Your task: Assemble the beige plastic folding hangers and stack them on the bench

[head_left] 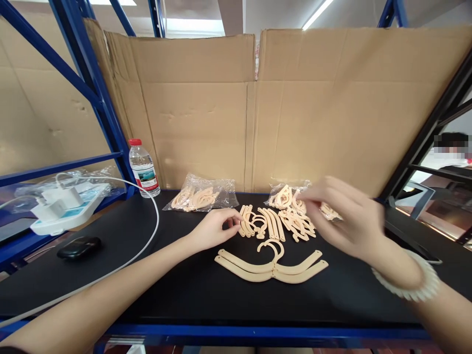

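Note:
An unfolded beige plastic hanger (272, 265) lies on the black table (177, 285) in front of me. Behind it is a pile of loose folded hanger parts (276, 222). My left hand (214, 228) rests on the table with its fingers curled, the fingertips touching the left end of that pile. My right hand (342, 214) hovers over the pile's right side, blurred by motion, fingers partly bent. A white bracelet (413, 285) circles my right wrist. Whether either hand holds a part is not visible.
Two clear plastic bags of hanger parts (201, 196) (285, 194) lie at the back by a cardboard wall (258, 108). A water bottle (143, 169), a white power strip with chargers (62, 209), a white cable (147, 236) and a black object (79, 247) sit left.

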`<action>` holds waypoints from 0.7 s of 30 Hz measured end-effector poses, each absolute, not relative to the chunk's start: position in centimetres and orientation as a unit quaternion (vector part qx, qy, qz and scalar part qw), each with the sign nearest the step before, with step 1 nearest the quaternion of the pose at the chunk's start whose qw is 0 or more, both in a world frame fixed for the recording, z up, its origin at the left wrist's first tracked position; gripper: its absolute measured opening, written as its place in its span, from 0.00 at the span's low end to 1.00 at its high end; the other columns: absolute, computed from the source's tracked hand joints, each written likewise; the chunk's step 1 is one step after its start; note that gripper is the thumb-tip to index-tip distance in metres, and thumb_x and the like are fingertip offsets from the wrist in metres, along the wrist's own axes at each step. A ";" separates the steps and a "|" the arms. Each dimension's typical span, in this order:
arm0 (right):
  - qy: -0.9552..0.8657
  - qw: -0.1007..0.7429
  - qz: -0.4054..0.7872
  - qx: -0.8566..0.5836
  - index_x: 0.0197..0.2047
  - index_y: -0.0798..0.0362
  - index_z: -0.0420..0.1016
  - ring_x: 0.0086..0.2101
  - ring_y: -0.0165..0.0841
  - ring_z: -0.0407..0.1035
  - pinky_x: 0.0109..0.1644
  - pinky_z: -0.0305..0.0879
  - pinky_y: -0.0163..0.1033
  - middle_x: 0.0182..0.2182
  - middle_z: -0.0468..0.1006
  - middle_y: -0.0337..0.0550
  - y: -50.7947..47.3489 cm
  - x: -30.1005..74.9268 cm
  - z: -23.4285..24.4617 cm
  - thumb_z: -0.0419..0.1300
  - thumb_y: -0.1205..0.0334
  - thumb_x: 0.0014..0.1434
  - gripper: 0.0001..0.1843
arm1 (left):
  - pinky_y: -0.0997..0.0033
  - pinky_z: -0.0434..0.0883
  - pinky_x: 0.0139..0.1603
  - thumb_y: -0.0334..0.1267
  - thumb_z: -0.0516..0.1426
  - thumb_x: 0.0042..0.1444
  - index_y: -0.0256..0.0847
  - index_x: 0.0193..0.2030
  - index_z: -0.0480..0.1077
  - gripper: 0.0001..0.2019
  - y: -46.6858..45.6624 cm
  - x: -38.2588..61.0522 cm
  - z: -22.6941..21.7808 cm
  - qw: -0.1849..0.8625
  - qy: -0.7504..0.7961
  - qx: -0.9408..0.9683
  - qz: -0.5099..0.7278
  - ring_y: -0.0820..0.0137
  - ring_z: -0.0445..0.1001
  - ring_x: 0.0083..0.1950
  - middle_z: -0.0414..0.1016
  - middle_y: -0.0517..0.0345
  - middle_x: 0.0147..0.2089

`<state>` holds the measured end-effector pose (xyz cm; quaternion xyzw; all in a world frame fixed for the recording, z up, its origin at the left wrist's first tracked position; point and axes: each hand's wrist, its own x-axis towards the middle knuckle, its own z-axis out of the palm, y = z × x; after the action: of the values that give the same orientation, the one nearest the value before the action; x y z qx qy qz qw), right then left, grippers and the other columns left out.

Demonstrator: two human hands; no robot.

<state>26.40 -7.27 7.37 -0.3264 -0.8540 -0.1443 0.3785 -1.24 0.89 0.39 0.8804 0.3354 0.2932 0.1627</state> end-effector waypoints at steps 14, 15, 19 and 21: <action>-0.925 0.186 0.034 -0.328 0.46 0.52 0.77 0.40 0.37 0.67 0.44 0.65 0.41 0.37 0.72 0.46 1.6 24.1 -0.2 0.59 0.67 0.63 0.09 | 0.67 0.70 0.35 0.43 0.58 0.53 0.39 0.44 0.69 0.14 4.2 0.0 -3.1 0.137 0.457 0.821 0.313 0.70 0.69 0.30 0.71 0.57 0.36; -0.929 0.182 0.032 -0.321 0.46 0.52 0.77 0.40 0.37 0.66 0.44 0.64 0.40 0.37 0.72 0.46 1.5 24.0 -0.3 0.59 0.67 0.63 0.10 | 0.66 0.71 0.36 0.43 0.57 0.54 0.39 0.44 0.69 0.14 4.2 0.0 -3.4 0.136 0.461 0.817 0.320 0.69 0.69 0.31 0.71 0.56 0.37; -0.937 0.170 0.028 -0.304 0.44 0.53 0.78 0.38 0.36 0.65 0.42 0.64 0.39 0.36 0.70 0.46 1.2 23.7 -0.6 0.57 0.71 0.63 0.10 | 0.64 0.71 0.37 0.43 0.56 0.56 0.36 0.47 0.68 0.15 4.3 0.1 -3.7 0.149 0.465 0.811 0.323 0.69 0.69 0.32 0.73 0.52 0.40; -0.937 0.169 0.025 -0.305 0.44 0.54 0.78 0.38 0.36 0.65 0.41 0.64 0.39 0.36 0.70 0.46 1.2 23.8 -0.7 0.57 0.72 0.62 0.11 | 0.65 0.71 0.38 0.41 0.55 0.57 0.36 0.47 0.68 0.14 4.2 0.0 -3.6 0.156 0.457 0.815 0.320 0.69 0.69 0.33 0.74 0.51 0.41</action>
<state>23.76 1.21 -0.67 -0.3048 -0.9369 0.0252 0.1692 0.02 4.25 -3.63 0.8152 0.4568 0.3200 0.1562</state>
